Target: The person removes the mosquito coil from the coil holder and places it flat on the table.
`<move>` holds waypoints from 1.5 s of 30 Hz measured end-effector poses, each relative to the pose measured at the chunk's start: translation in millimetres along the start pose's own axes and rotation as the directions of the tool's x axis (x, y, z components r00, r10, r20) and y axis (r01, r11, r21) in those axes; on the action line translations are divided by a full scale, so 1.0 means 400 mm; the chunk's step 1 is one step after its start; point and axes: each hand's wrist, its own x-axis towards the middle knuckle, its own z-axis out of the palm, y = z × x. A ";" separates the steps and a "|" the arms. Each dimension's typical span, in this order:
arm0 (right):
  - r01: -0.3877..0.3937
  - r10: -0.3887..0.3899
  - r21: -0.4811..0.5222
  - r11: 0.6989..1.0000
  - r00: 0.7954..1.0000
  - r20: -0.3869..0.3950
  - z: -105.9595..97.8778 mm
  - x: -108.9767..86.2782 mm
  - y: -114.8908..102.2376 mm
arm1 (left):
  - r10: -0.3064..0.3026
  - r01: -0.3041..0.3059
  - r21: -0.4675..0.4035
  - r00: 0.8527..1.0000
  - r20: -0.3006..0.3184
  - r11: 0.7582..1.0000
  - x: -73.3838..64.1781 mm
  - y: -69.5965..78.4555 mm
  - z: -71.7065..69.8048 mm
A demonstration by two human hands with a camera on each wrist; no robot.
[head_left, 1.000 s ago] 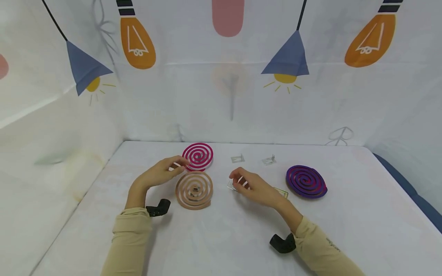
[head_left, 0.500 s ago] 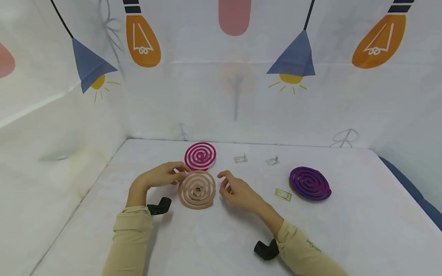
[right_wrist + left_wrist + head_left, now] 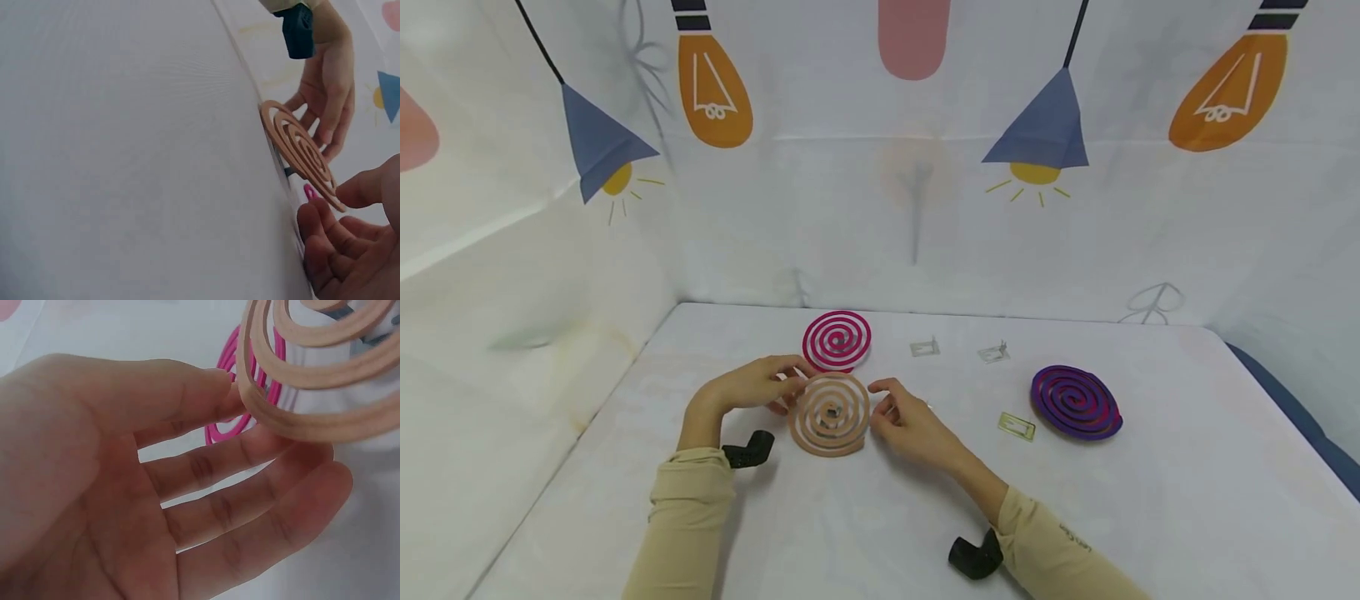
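Observation:
A tan mosquito coil point(image 3: 798, 427) lies raised on a small metal stand point(image 3: 832, 411), seen through its middle. My left hand point(image 3: 758, 385) is at its left edge; in the left wrist view, loosely curved fingers point(image 3: 219, 512) reach under the rim and the thumb is beside it. On the opposite side my right hand point(image 3: 917, 425) has its thumb and index finger spread at the rim. In the right wrist view one fingertip point(image 3: 353, 190) touches the coil's edge point(image 3: 275, 128), with other fingertips below it. A pink mosquito coil point(image 3: 807, 343) stands just behind, also on a stand.
Two silver coil stands point(image 3: 925, 347) point(image 3: 995, 352) lie at the back. A gold-coloured stand point(image 3: 1017, 426) is beside a purple and red coil point(image 3: 1075, 402) on the right. White cloth walls point(image 3: 820, 225) enclose the table point(image 3: 850, 533) at the back and left.
My right hand has moved left from over a silver stand to the tan coil's right edge. My left hand has shifted slightly down and right to its left edge.

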 end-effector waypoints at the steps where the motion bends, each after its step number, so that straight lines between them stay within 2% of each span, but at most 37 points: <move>1: -0.017 0.017 0.029 0.999 1.000 -0.001 0.003 0.001 0.003 | -0.003 0.003 -0.001 1.000 0.001 1.000 0.000 0.000 0.000; 6: -0.078 0.082 0.158 0.984 0.996 -0.021 0.010 0.003 0.005 | 0.005 -0.005 -0.002 1.000 0.013 1.000 0.003 0.008 -0.002; 11: -0.098 0.102 0.237 0.967 0.995 -0.003 -0.003 -0.005 -0.029 | 0.021 -0.021 0.022 1.000 0.017 1.000 0.007 0.015 -0.003; 15: -0.095 0.090 0.240 0.966 0.995 0.032 -0.014 -0.011 -0.050 | 0.028 -0.028 0.038 1.000 0.006 0.999 0.006 0.010 -0.003; 24: -0.072 0.065 0.275 0.959 0.997 0.035 0.006 0.004 0.014 | 0.060 -0.060 0.019 0.998 0.025 0.998 0.008 -0.001 0.005; 33: -0.063 0.055 0.261 0.963 0.998 0.036 0.002 0.005 0.016 | 0.116 -0.116 0.061 0.993 0.010 0.991 0.009 0.008 0.004; 40: -0.073 0.067 0.263 0.962 0.997 0.033 0.004 0.005 0.020 | 0.104 -0.104 0.082 0.995 -0.007 0.991 0.011 0.009 0.005; 45: -0.074 0.063 0.279 0.957 0.997 0.047 0.014 0.005 0.025 | 0.116 -0.116 0.081 0.993 -0.001 0.990 0.005 0.007 0.007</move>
